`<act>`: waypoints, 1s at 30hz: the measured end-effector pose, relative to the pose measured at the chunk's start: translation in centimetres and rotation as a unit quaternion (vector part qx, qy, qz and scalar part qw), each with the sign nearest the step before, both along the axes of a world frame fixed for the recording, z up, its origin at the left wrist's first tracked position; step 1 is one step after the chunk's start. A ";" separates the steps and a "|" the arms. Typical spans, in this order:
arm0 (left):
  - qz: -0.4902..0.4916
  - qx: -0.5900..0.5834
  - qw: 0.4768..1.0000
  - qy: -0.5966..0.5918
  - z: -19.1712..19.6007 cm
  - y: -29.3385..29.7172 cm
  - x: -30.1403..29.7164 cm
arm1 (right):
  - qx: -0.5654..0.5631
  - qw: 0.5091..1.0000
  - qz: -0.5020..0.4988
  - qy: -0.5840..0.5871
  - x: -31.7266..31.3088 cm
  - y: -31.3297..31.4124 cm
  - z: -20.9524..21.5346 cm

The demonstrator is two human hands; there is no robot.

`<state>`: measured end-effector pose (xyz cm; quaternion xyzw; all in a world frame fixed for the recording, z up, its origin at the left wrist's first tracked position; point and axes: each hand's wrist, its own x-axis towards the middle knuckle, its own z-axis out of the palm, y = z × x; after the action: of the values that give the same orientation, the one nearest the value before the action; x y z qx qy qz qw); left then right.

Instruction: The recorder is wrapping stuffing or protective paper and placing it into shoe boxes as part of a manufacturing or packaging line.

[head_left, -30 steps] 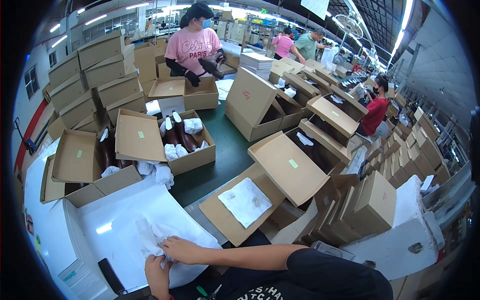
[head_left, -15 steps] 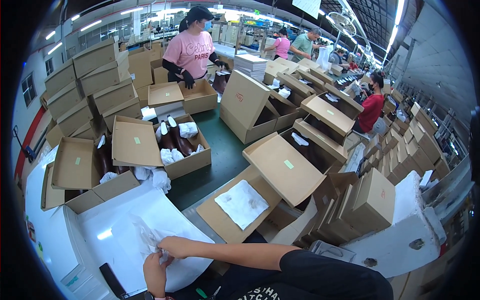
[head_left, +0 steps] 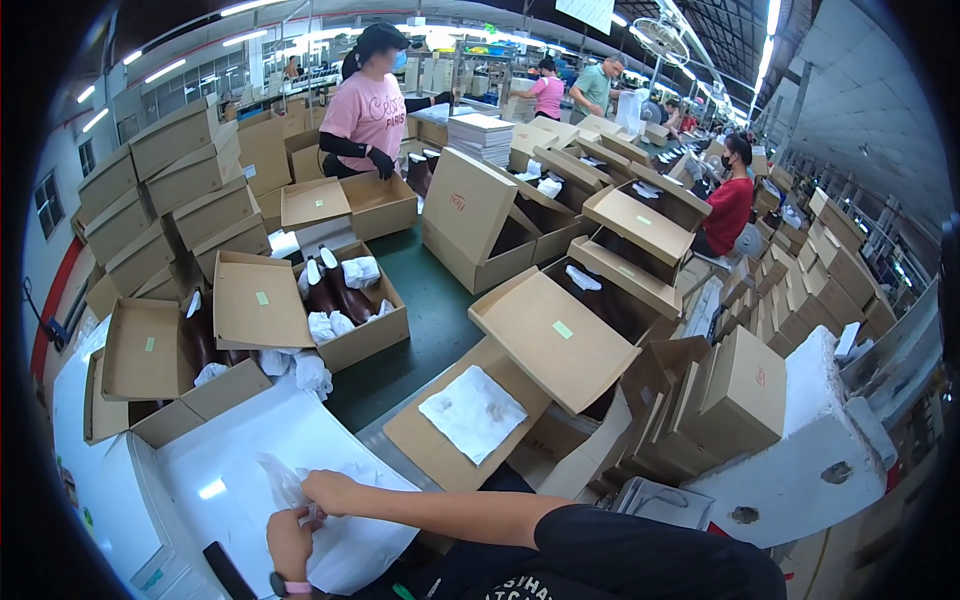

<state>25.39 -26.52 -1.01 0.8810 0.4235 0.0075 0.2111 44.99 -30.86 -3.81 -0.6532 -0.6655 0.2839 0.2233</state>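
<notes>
Both hands come together over a white work surface [head_left: 215, 455] at the lower left. My left hand [head_left: 290, 538], a watch at its wrist, is closed on a thin, see-through white sheet that looks like tissue paper [head_left: 276, 476]. Right above it, my right hand [head_left: 330, 493] pinches the same crumpled sheet, its arm reaching across from the right. The fingertips are partly hidden in the folds. Beyond, an open cardboard shoe box [head_left: 372, 328] holds dark brown boots [head_left: 350, 292] and white paper wads. A flat white sheet with smudges [head_left: 472, 412] lies on brown cardboard to the right.
Another open box [head_left: 150, 345] with boots stands at the left. A large tilted box lid [head_left: 553, 340] and several open boxes line the green conveyor [head_left: 435, 300]. Stacked boxes [head_left: 745, 385] stand at the right. A co-worker in a pink shirt [head_left: 365, 120] stands across the conveyor.
My view has shifted slightly. My hands still pinch the thin sheet close together, with its upper end bunched differently. The co-worker in pink has stretched one arm toward the right.
</notes>
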 end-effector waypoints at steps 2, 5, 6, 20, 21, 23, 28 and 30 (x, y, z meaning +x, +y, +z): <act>-0.011 0.115 0.990 -0.086 1.9 -2.9 0.7 | -0.038 0.999 0.001 -0.012 -0.2 1.4 0.2; -0.002 0.186 0.968 -0.171 2.1 -6.4 1.2 | -0.082 0.997 0.013 0.011 0.5 3.8 -0.8; 0.022 0.144 0.975 -0.171 1.5 -7.1 0.8 | -0.093 0.995 0.029 0.000 0.3 4.6 -1.0; 0.005 0.129 0.967 -0.219 -2.7 -3.3 -0.8 | 0.167 0.975 0.021 -0.142 0.5 -0.2 0.8; 0.003 0.105 0.973 -0.207 -2.9 -2.4 -0.9 | 0.166 0.981 0.055 -0.078 0.6 -1.3 0.9; -0.009 0.077 0.979 -0.189 -1.9 -1.5 0.3 | 0.163 0.983 0.077 -0.017 1.4 -2.3 0.5; 0.006 0.031 0.982 -0.188 -2.4 1.3 0.6 | 0.161 0.985 0.068 -0.007 1.8 -1.2 -0.3; 0.066 -0.066 0.977 -0.190 -2.6 2.2 0.4 | 0.086 0.994 0.061 -0.013 1.6 0.3 0.3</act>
<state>25.81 -24.35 -3.58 0.8180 0.4320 0.1605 0.3441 46.59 -30.55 -3.56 -0.5935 -0.7286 0.2304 0.2525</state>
